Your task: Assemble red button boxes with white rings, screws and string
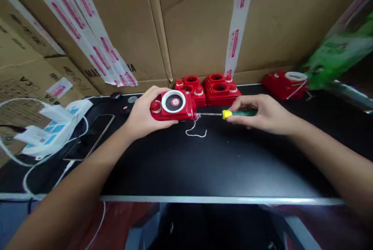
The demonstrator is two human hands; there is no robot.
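My left hand (pixel 142 115) is closed around a red plastic device (pixel 173 105) with a white ring and black disc on its face, held just above the black table (pixel 221 164). My right hand (pixel 264 113) grips a screwdriver (pixel 233 113) with a green and yellow handle. Its metal shaft points left, and the tip meets the right side of the red device. A thin white string (pixel 196 130) hangs from that side and lies curled on the table.
Several red device housings (pixel 210 87) stand at the back against cardboard boxes (pixel 204 21), and another red unit (pixel 285 84) sits at the right near a green bag (pixel 338 54). A phone (pixel 90 136), white cables and packets (pixel 52 127) lie at the left.
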